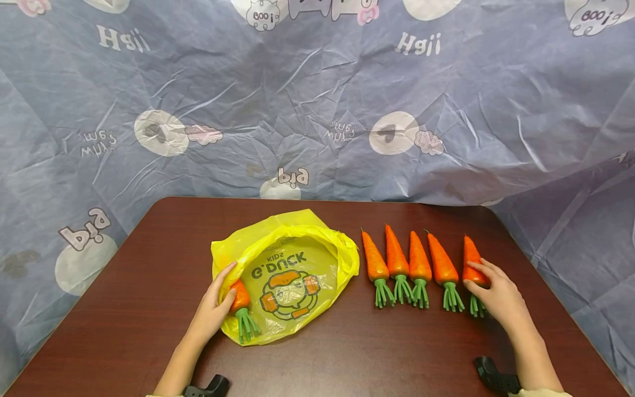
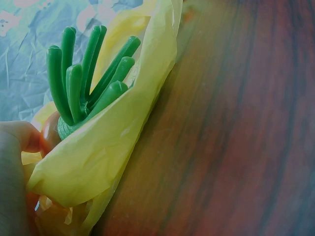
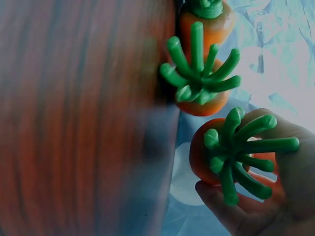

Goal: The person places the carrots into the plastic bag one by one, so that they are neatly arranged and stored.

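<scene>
A yellow plastic bag [image 1: 349, 255] with a cartoon duck print lies open-mouthed on the table's left half. At its left rim my left hand [image 1: 210, 309] grips an orange carrot [image 1: 241, 296], whose green stem stubs point toward me inside the mouth. The left wrist view shows the bag's yellow edge folded beside those stubs [image 2: 74, 93]. On the right, my right hand [image 1: 501, 298] holds the rightmost carrot [image 1: 472, 252] round its thick upper part, thumb on one side and fingers on the other. That carrot's stubs [image 3: 236, 147] face the right wrist camera.
Several more carrots [image 1: 418, 259] lie in a row between the bag and my right hand, tips away from me. The dark brown table [image 1: 377, 353] ends at a crumpled grey-blue printed cloth [image 1: 307, 110]. A black band [image 1: 496, 377] is on each wrist.
</scene>
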Action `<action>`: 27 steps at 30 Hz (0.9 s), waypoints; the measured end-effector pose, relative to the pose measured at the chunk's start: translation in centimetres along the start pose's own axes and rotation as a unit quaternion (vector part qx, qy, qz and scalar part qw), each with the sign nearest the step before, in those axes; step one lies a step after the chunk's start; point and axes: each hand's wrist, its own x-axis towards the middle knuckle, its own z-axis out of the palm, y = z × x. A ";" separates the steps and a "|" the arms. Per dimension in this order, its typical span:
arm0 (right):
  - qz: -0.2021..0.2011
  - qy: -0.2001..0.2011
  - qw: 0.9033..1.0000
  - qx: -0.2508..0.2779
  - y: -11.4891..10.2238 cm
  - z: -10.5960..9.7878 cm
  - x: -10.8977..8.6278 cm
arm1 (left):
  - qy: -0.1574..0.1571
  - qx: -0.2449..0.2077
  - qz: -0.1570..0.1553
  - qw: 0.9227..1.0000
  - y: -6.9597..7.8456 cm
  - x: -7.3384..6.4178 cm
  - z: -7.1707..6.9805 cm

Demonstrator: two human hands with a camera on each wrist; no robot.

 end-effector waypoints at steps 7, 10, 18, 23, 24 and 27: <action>-0.026 0.015 0.999 0.014 -1.5 -0.6 -0.1 | 0.003 -0.001 0.005 1.000 -0.2 0.2 0.1; -0.040 0.024 0.999 0.020 -2.4 -0.7 -0.2 | 0.004 -0.002 0.010 1.000 -0.2 0.2 0.1; -0.067 0.042 0.996 0.036 -4.4 -0.9 -0.7 | 0.004 -0.006 0.010 1.000 0.0 0.1 0.1; -0.078 0.048 0.995 0.042 -5.6 -0.9 -1.1 | 0.006 -0.003 0.016 1.000 -0.1 0.2 0.1; -0.080 0.048 0.995 0.044 -5.9 -0.9 -1.2 | 0.006 -0.004 0.016 1.000 -0.2 0.2 0.1; -0.088 0.049 0.994 0.052 -6.7 -0.9 -1.5 | 0.006 -0.007 0.014 1.000 -0.2 0.2 0.2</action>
